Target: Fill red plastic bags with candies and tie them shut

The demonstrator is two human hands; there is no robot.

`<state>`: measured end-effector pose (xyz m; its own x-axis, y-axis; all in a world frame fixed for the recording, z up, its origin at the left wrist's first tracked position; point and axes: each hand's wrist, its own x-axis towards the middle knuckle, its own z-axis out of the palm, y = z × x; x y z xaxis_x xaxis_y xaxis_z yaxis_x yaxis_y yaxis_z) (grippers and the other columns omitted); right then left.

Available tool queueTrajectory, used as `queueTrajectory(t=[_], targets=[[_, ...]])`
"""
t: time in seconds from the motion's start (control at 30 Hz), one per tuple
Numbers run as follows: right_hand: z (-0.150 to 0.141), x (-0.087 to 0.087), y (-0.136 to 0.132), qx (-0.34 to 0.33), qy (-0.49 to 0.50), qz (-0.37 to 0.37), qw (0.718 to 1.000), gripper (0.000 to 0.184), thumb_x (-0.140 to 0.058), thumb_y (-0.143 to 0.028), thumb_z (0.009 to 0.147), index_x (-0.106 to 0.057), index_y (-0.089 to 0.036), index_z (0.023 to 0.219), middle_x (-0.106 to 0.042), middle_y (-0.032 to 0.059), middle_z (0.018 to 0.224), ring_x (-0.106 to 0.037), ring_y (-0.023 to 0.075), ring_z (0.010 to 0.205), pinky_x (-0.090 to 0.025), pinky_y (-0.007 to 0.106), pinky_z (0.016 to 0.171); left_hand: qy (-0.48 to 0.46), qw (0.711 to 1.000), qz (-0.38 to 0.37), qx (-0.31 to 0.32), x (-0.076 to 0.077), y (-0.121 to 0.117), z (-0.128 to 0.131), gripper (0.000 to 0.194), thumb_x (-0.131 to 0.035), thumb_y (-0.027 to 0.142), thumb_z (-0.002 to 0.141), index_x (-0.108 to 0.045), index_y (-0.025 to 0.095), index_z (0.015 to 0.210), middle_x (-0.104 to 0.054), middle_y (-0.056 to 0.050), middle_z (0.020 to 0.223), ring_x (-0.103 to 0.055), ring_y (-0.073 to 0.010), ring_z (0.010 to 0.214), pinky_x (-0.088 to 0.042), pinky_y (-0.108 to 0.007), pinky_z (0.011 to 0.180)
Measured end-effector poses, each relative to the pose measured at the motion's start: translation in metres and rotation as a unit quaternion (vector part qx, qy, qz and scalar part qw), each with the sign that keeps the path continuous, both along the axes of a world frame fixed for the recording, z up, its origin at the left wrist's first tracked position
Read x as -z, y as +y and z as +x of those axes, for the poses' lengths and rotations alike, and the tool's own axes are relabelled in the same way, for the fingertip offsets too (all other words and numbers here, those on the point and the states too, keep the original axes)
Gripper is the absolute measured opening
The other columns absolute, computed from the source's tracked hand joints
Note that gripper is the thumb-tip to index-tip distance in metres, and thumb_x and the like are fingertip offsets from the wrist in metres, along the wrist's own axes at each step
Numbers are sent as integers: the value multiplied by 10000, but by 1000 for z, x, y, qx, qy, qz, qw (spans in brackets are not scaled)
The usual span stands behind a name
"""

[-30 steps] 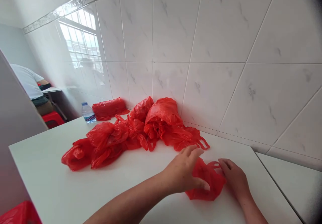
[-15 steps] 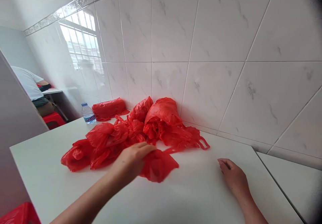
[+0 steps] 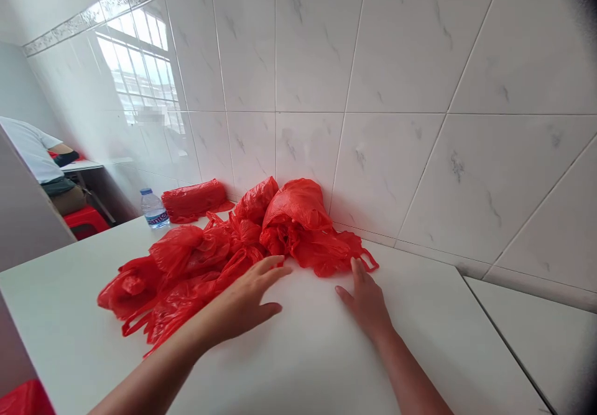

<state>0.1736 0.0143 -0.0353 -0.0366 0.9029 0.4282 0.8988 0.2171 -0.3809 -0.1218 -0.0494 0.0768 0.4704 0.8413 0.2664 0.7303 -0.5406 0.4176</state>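
My left hand is open above the white table, thumb and fingers apart, holding nothing. Behind its wrist lies a crumpled red plastic bag with a loop handle, partly hidden by my forearm. Open too, my right hand has its fingertips by the edge of a flattened red plastic bag; whether they touch it I cannot tell. Beyond my hands sits a rounded, stuffed red bag, and knotted red bags are heaped to its left.
A water bottle stands at the table's back left beside a folded stack of red bags. The tiled wall closes off the back. At far left a person in a white shirt sits on a red stool.
My left hand has let go of a red bag, which now lies on the left by my forearm. My right hand has moved left and forward to the flattened bag and opened.
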Motion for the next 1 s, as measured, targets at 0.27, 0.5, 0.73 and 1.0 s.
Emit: queueTrajectory(t=[0.27, 0.5, 0.73, 1.0], targets=[[2, -1, -6, 24, -96, 72, 993, 484, -561, -400, 856, -536, -191, 1292, -556, 151, 1202, -499, 319, 1107, -424, 405, 838, -46, 998, -40, -32, 59, 94, 86, 564, -662, 381, 776, -529, 257, 1310, -355, -107, 1498, -298, -329, 1377, -302, -488, 1086], [8, -16, -21, 68, -78, 95, 990, 450, -455, -438, 918, -557, -186, 561, -539, 64, 734, -496, 212, 732, -395, 357, 681, -59, 992, -17, -113, 89, 106, 100, 549, -569, 406, 829, -503, 187, 1329, -388, -142, 1469, -283, -319, 1379, -260, -470, 1098], [17, -8, -38, 107, -18, 119, 987, 312, -351, -334, 958, -577, -175, 814, -591, 94, 920, -560, 201, 805, -454, 317, 657, -96, 990, -6, -104, 90, 110, 95, 479, -534, 399, 851, -546, 191, 1283, -501, -116, 1382, -416, -280, 1294, -323, -410, 1063], [9, 4, -72, 114, -48, 106, 987, 60, -530, -182, 830, -521, -212, 881, -584, 45, 795, -543, 221, 748, -446, 356, 653, -203, 978, 11, -39, 73, 90, 97, 255, -488, 220, 854, -669, 236, 1033, -582, -88, 1268, -481, -287, 1175, -348, -452, 1016]])
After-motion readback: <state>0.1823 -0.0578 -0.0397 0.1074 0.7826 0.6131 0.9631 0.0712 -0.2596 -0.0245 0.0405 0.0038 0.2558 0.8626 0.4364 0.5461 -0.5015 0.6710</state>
